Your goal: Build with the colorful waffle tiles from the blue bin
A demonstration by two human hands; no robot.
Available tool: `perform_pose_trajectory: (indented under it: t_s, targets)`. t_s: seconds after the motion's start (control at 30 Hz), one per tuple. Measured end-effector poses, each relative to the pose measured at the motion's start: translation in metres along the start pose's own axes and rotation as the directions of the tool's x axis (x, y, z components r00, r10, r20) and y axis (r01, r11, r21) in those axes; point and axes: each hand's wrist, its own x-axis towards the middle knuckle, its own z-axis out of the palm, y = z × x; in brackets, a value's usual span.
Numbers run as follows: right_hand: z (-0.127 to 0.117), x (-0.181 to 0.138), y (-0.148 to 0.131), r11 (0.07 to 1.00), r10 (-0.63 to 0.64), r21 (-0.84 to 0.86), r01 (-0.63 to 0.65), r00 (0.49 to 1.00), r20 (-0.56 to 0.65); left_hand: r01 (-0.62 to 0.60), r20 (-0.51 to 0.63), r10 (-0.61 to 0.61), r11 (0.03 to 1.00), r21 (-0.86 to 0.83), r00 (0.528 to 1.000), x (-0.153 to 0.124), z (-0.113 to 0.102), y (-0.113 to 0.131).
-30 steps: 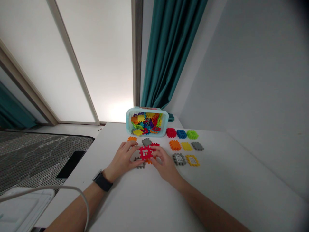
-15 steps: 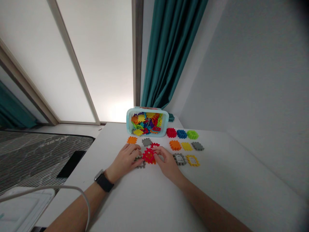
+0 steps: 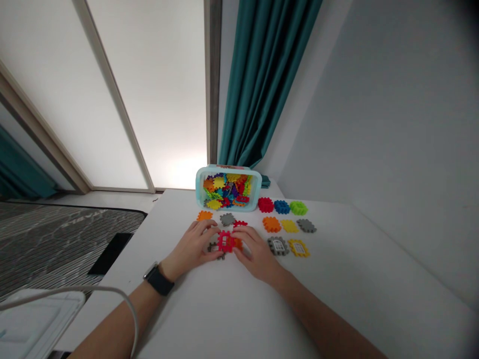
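A red window-shaped interlocking tile [image 3: 225, 241] stands between my two hands on the white table [image 3: 232, 309]. My left hand [image 3: 194, 245] pinches its left side and partly covers a grey tile [image 3: 214, 247]. My right hand [image 3: 254, 249] grips its right side, where an orange piece [image 3: 237, 243] shows behind. Another red tile [image 3: 240, 224] lies just beyond my fingers. A smartwatch [image 3: 159, 280] sits on my left wrist.
A light blue tub [image 3: 227, 188] full of coloured tiles lies at the table's far edge. Loose orange [image 3: 204, 216] and grey [image 3: 227, 219] tiles lie before it. Rows of tiles, red [image 3: 265, 204], blue [image 3: 281, 207], green [image 3: 298, 208], lie to the right. A teal curtain [image 3: 262, 85] hangs behind.
The red window tile was held upright, then tipped flat toward the table, and now stands upright again between both hands, lower and closer to the grey and orange pieces.
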Motion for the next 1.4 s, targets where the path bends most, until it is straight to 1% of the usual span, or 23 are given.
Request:
perform_pose_trajectory:
  t_s: [0.07, 0.17, 0.3, 0.4, 0.63, 0.93, 1.03, 1.17, 1.3, 1.4]
  targets:
    - [-0.0022, -0.0002, 0.0003, 0.993, -0.075, -0.088, 0.076, 0.997, 0.017, 0.043, -0.019, -0.044, 0.999, -0.033, 0.999, -0.0008, -0.0002, -0.0020]
    - [-0.0031, -0.0005, 0.0013, 0.979, -0.119, -0.166, 0.120, 0.993, 0.017, 0.079, -0.031, -0.083, 0.992, -0.101, 0.996, -0.0012, -0.0004, -0.0043]
    - [-0.0024, -0.0003, 0.0025, 0.964, -0.172, -0.209, 0.164, 0.985, -0.016, 0.087, -0.029, -0.094, 0.976, -0.198, 0.995, -0.0005, 0.0001, -0.0052]
    - [-0.0023, 0.0004, 0.0015, 0.955, -0.204, -0.227, 0.193, 0.979, -0.025, 0.099, -0.023, -0.106, 0.971, -0.220, 0.994, -0.0004, 0.0018, -0.0054]
    - [-0.0029, 0.0021, -0.0024, 0.952, -0.221, -0.225, 0.206, 0.975, -0.040, 0.084, -0.020, -0.089, 0.977, -0.195, 0.996, -0.0017, 0.0053, -0.0068]
    - [-0.0027, 0.0024, -0.0030, 0.937, -0.236, -0.278, 0.213, 0.970, -0.053, 0.060, -0.029, -0.063, 0.993, -0.103, 0.998, -0.0004, 0.0011, -0.0024]
    - [-0.0028, 0.0033, -0.0039, 0.924, -0.238, -0.313, 0.220, 0.971, -0.020, 0.073, -0.023, -0.075, 0.995, -0.072, 0.997, 0.0001, -0.0003, -0.0012]
    - [-0.0033, 0.0037, -0.0064, 0.931, -0.209, -0.299, 0.210, 0.977, 0.034, 0.084, -0.017, -0.085, 0.993, -0.077, 0.996, 0.0001, -0.0004, -0.0010]
    - [-0.0018, 0.0014, -0.0050, 0.954, -0.166, -0.248, 0.166, 0.986, 0.022, 0.074, -0.025, -0.077, 0.992, -0.103, 0.997, 0.0007, 0.0000, 0.0007]
    - [-0.0009, 0.0003, -0.0026, 0.959, -0.147, -0.242, 0.145, 0.989, 0.010, 0.071, -0.027, -0.074, 0.991, -0.118, 0.997, 0.0014, -0.0001, 0.0023]
